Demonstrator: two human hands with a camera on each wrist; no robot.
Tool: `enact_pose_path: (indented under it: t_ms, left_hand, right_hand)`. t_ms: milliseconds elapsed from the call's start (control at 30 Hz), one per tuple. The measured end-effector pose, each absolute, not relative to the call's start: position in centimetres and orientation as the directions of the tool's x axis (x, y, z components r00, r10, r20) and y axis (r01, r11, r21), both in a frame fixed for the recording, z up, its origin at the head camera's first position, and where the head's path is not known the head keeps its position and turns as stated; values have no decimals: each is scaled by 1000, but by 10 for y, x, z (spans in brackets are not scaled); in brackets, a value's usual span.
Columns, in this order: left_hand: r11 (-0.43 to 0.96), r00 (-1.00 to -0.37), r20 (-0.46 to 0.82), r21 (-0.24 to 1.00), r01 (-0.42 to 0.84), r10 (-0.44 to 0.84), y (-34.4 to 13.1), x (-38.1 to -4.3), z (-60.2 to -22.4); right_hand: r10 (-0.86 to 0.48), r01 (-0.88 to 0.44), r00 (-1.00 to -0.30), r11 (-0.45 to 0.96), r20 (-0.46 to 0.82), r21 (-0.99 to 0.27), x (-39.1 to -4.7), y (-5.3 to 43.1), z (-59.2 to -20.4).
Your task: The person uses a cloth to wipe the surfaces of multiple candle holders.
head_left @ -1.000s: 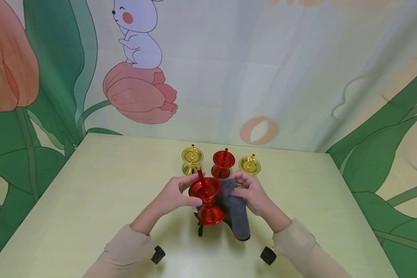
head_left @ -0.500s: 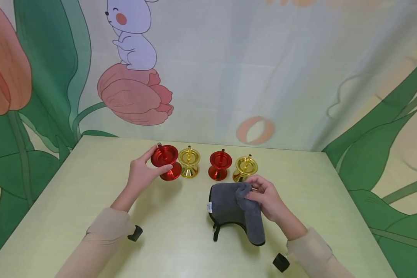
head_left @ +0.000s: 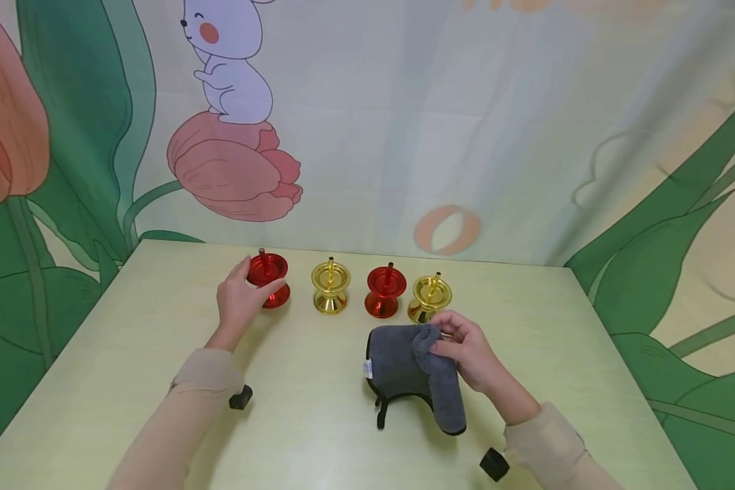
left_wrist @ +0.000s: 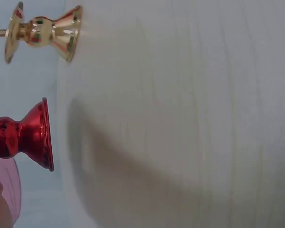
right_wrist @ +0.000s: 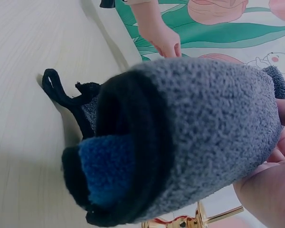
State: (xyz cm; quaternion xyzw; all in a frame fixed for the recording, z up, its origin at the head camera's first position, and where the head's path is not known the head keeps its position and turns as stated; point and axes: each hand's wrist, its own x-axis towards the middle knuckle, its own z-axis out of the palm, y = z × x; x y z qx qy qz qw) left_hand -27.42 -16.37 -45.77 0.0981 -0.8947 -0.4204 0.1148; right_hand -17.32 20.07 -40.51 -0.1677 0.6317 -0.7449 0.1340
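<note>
At the left of the row, my left hand (head_left: pixel 237 299) holds a shiny red candle holder (head_left: pixel 268 270) between thumb and fingers. The left wrist view shows the flared foot of that red candle holder (left_wrist: pixel 35 135) close over the table. My right hand (head_left: pixel 479 355) pinches the folded top of a grey cleaning cloth (head_left: pixel 398 357) with black edging, a white tag and a hanging loop. A blue inner side (right_wrist: pixel 107 164) of the cloth shows in the right wrist view. A gold candle holder (head_left: pixel 431 292) stands just beyond the right fingers.
Another gold candle holder (head_left: pixel 330 289) and a second red one (head_left: pixel 384 292) stand upright between the hands, toward the back. Behind the pale table (head_left: pixel 306 422) hangs a printed curtain (head_left: pixel 367 136) with tulips and a white animal.
My left hand has carried the red candle holder from beside the cloth to the far left end of the row. My right hand and the cloth have shifted slightly right.
</note>
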Motion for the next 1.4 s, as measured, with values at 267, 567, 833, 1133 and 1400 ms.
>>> enact_pose_path:
  t_ms: [267,567,833,1133,1400]
  left_hand:
    - [643,-943,102,754,-135,-318,-165,-281,-471]
    - [668,-938,102,728,-158,-333,-170,-286,-481]
    - [680,-933,158,724,-113,-323,-172,-285,-486]
    - [726,-868,393,685,56,-304,-145,-279,-469]
    - [755,-906,422,602,260,-24,-108,-279,-453]
  right_hand:
    - [-401,-6,-913,-159,70,-987,-171,202,-405]
    - [-401,3,-915,-143,55,-990,-171,202,-405]
    - [-378,13,-925,-120,33,-993,-172,203,-407]
    - [-367,16,-930,-98,21,-995,-171,207,-409]
    - [-365,18,-931,-94,18,-995,-171,207,-408]
